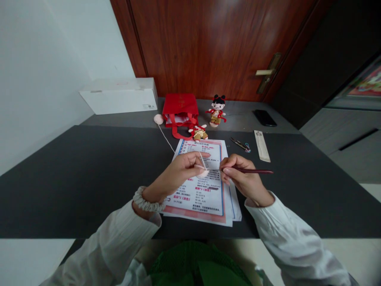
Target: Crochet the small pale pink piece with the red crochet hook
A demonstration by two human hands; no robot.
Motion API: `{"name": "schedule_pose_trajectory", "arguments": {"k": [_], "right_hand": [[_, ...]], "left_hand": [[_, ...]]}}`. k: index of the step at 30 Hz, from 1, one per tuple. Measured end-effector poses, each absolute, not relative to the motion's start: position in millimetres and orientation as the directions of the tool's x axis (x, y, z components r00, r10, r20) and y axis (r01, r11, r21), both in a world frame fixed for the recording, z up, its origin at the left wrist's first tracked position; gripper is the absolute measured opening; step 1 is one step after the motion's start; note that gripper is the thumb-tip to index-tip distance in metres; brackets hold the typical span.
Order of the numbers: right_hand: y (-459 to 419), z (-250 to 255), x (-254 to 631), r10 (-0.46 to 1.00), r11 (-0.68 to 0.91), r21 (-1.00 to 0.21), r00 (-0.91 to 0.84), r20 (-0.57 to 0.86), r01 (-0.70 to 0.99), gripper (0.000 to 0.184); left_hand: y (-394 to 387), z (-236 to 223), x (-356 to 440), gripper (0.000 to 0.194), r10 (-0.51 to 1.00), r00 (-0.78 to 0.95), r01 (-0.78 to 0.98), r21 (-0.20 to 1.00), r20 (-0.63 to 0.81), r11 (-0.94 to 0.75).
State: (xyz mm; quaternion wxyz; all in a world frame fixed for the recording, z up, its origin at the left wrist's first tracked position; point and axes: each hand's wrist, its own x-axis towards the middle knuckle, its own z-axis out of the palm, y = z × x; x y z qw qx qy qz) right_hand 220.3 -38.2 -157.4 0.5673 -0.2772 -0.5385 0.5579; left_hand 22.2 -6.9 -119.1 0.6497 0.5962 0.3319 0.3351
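Note:
My left hand (181, 170) is closed, pinching a small pale crochet piece (203, 172) with a strand of light yarn (166, 138) over its fingers. The yarn runs back to a small pink yarn ball (158, 118). My right hand (242, 178) is closed round a dark red crochet hook (253, 171), its tip pointing left into the crochet piece. Both hands hover above a stack of printed instruction sheets (205, 194) on the dark table (74, 178).
Behind the sheets sit a red gift bag (180, 108), a small crocheted doll (216, 110), a smaller crocheted figure (199, 133), small scissors (240, 144), a long paper packet (262, 145) and a black phone (264, 117). A white box (122, 95) stands at the far left.

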Motion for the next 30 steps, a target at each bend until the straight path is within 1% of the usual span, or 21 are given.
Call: {"name": "schedule_pose_trajectory", "arguments": {"k": [2,5,7,8,10,13,17,20,22,24,26,27,28,30], "right_hand": [[-39,-156,220,0.931,0.288,-0.929,-0.157,0.329,-0.234,0.014],[-40,-153,218,0.921,0.362,-0.926,-0.109,0.374,-0.110,0.013],[-42,-152,217,0.910,0.399,-0.915,-0.100,0.403,-0.062,0.012],[-43,-152,217,0.905,0.412,-0.910,-0.101,0.414,-0.042,0.011],[-44,-151,216,0.896,0.433,-0.901,-0.108,0.430,0.011,0.010],[-46,-151,214,0.883,0.468,-0.872,-0.123,0.454,0.142,0.010],[-48,-151,209,0.823,0.567,-0.760,-0.176,0.540,0.318,0.008],[-50,-149,205,0.756,0.651,-0.654,-0.256,0.602,0.385,0.009],[-51,-148,202,0.739,0.670,-0.624,-0.276,0.614,0.403,0.010],[-51,-150,200,0.743,0.662,-0.622,-0.259,0.617,0.418,0.010],[-49,-155,200,0.722,0.677,-0.588,-0.244,0.648,0.443,0.010],[-48,-158,201,0.695,0.698,-0.547,-0.254,0.673,0.461,0.011],[-47,-160,202,0.662,0.723,-0.493,-0.281,0.695,0.484,0.011],[-44,-162,206,0.587,0.771,-0.355,-0.375,0.718,0.528,0.013]], "left_hand": [[-7,-117,24,0.024,0.855,0.519,0.015,1.000,0.009,-0.020],[-6,-113,24,0.002,0.871,0.483,0.074,0.987,0.090,-0.143],[-6,-111,25,0.012,0.869,0.474,0.100,0.973,0.139,-0.210],[-6,-110,25,0.014,0.868,0.473,0.107,0.967,0.154,-0.229],[-6,-111,26,0.013,0.871,0.463,0.122,0.962,0.162,-0.244],[-7,-114,29,0.012,0.890,0.423,0.171,0.949,0.171,-0.263],[-8,-122,32,0.008,0.915,0.328,0.277,0.903,0.233,-0.329],[-11,-124,35,0.017,0.912,0.287,0.335,0.861,0.293,-0.382],[-13,-125,37,0.019,0.903,0.284,0.347,0.843,0.323,-0.410],[-16,-125,41,0.022,0.895,0.284,0.345,0.834,0.345,-0.431],[-19,-126,44,0.029,0.894,0.295,0.320,0.847,0.338,-0.426],[-19,-127,46,0.033,0.900,0.304,0.285,0.871,0.314,-0.400],[-19,-127,47,0.035,0.911,0.314,0.230,0.910,0.267,-0.346],[-18,-128,47,0.036,0.934,0.340,0.073,0.987,0.109,-0.141]]}}
